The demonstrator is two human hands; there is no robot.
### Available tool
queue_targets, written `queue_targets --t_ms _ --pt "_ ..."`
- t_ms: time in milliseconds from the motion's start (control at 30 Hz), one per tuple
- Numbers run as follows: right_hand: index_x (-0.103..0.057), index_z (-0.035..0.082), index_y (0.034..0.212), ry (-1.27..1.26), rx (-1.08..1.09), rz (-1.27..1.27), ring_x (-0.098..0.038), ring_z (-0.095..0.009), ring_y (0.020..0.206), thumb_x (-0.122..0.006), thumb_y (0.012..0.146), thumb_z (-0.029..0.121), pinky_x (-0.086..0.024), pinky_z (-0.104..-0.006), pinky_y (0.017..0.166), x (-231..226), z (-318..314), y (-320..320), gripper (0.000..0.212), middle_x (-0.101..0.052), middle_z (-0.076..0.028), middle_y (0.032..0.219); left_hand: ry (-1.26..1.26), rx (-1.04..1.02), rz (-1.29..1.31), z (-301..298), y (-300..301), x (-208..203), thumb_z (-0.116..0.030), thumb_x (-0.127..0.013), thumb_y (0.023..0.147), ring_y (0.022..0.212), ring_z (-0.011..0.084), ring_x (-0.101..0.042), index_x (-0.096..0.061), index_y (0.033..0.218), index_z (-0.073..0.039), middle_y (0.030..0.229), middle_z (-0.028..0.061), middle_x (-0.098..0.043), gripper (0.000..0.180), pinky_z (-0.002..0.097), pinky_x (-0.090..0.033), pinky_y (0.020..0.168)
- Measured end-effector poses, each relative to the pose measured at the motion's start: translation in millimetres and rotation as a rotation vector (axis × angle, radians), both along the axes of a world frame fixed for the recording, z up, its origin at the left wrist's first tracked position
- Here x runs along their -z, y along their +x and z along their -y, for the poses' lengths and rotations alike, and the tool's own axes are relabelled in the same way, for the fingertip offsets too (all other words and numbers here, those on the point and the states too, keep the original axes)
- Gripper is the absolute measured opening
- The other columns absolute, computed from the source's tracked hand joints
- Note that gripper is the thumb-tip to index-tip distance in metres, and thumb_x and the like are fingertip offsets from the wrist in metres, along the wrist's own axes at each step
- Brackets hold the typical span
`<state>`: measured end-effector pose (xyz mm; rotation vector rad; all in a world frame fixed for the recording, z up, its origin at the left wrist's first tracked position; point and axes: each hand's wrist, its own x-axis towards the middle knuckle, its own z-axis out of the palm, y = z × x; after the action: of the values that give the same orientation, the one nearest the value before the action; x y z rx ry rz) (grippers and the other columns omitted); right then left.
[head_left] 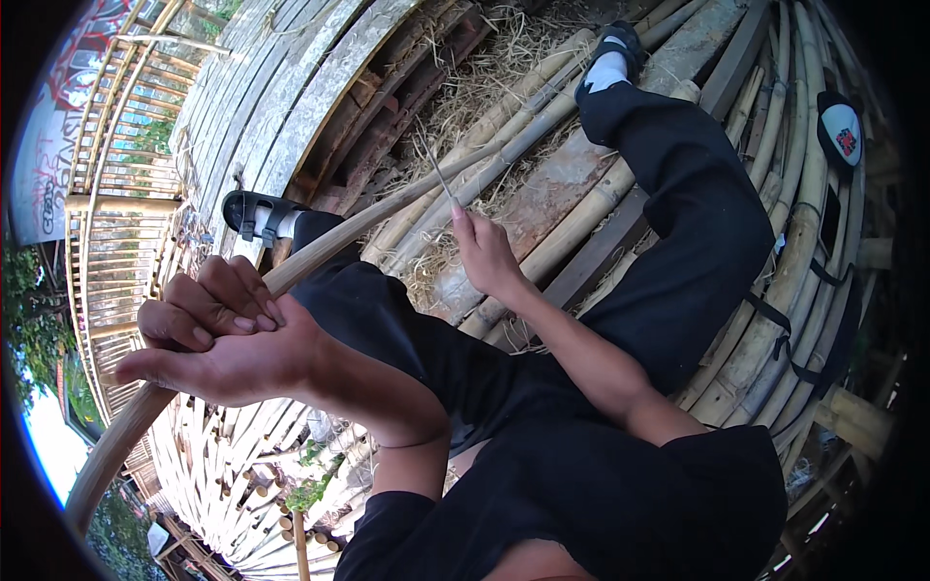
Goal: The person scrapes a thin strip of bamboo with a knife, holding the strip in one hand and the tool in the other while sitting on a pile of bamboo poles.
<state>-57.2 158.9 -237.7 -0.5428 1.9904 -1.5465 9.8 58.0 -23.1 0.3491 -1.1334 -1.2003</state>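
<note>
A long, smooth, pale-brown pole (363,221) slants from the lower left edge up toward the middle of the head view. My left hand (223,334) is closed round its nearer part, fingers curled toward the palm, hiding that stretch of it. My right hand (483,250) grips a knife by its handle, which the fingers cover. The knife's thin blade (439,172) points up and left, beside the far part of the pole. I cannot tell whether the blade touches the pole. My legs in black trousers (678,194) are spread, with the pole lying across the left one.
Pale shavings (504,73) litter the ground between my feet, around bamboo poles (581,228) and rusty beams. A plank platform (281,87) stands at the upper left, near a bamboo fence (121,261). A dark phone (830,219) and black straps (790,339) lie on the bamboo at right.
</note>
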Motion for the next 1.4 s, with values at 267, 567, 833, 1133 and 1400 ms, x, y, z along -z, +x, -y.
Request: queue_targets --t_ms 267,567,833,1133,1400 --pt "-0.045 -0.002 0.071 -0.164 -0.011 -0.037 -0.037 -0.018 0.05 -0.034 0.098 0.035 -0.033 -0.0366 0.05 2.3 13.9 8.2 0.047 -0.039 -0.01 0.052 0.025 -0.151 0.011 7.3 -0.2 1.5 -0.056 -0.023 0.094 0.033 0.0057 -0.014 -0.025 0.054 -0.017 0.043 -0.0036 -0.02 0.056 0.0186 -0.012 0.029" --pt "-0.051 -0.004 0.074 -0.118 0.051 0.012 -0.05 -0.037 0.056 -0.032 0.097 0.037 -0.038 -0.044 0.056 9.3 20.6 8.3 0.05 -0.048 -0.02 0.055 0.017 -0.098 -0.014 3.5 2.3 3.6 -0.058 -0.023 0.093 0.032 0.0061 -0.016 -0.027 0.054 -0.016 0.042 -0.0029 -0.022 0.057 0.0192 -0.012 0.029" --pt "-0.047 -0.003 0.072 -0.086 0.085 -0.034 -0.044 -0.022 0.05 -0.034 0.097 0.036 -0.036 -0.0382 0.052 -5.5 15.0 12.4 0.048 -0.043 -0.014 0.054 -0.028 -0.075 -0.02 3.6 2.7 4.8 -0.056 -0.022 0.094 0.031 0.0059 -0.016 -0.029 0.055 -0.016 0.042 -0.003 -0.024 0.057 0.0184 -0.013 0.028" --pt "-0.048 -0.002 0.072 -0.135 0.022 -0.097 -0.042 -0.023 0.049 -0.034 0.097 0.037 -0.035 -0.0393 0.052 -6.6 13.5 15.5 0.05 -0.044 -0.013 0.054 0.002 -0.115 -0.003 -1.5 0.6 1.1 -0.057 -0.023 0.094 0.032 0.0063 -0.015 -0.027 0.054 -0.017 0.042 -0.0031 -0.021 0.056 0.0194 -0.012 0.029" --pt "-0.049 -0.003 0.073 -0.1 -0.023 -0.036 -0.045 -0.03 0.053 -0.034 0.097 0.038 -0.036 -0.0415 0.054 -14.4 13.6 15.8 0.05 -0.045 -0.018 0.055 0.072 -0.163 -0.019 5.9 3.3 1.8 -0.056 -0.024 0.094 0.033 0.0068 -0.013 -0.023 0.054 -0.017 0.043 -0.0038 -0.02 0.056 0.0204 -0.012 0.032"
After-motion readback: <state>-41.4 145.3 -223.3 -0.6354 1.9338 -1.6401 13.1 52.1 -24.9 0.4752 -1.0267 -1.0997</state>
